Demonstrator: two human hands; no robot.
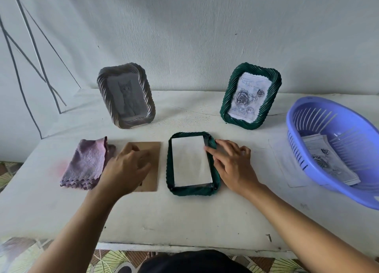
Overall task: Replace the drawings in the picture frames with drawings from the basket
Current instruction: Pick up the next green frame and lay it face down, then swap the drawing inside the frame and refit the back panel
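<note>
The desk (184, 215) has a worn white top, and two bare forearms reach over its near edge. The left grip (127, 168) lies over a brown backing board (152, 149) that is flat on the desk. Its fingers are bent down onto the board, but the grip is blurred and I cannot tell whether it has hold of the board or only rests on it. Just left of the board lies a folded pinkish-purple cloth (86, 164).

The right grip (231, 164) holds nothing. Its index finger (209, 150) is stretched out and touches the right edge of a white sheet (189, 162), while the other fingers are loosely bent. The sheet lies in the back of a dark green frame (192, 191), which is face down in the middle of the desk.

To the right stands a purple slotted basket (301, 149) with a small stack of drawings (330, 162) in it, a rose drawing on top. A faint pale sheet (287, 164) lies flat just beside the basket.

Farther back two frames stand upright near the wall (194, 26). The grey frame (102, 84) on the left holds a cat drawing (128, 96). The second green frame (227, 104) on the right holds a rose drawing (246, 97).
</note>
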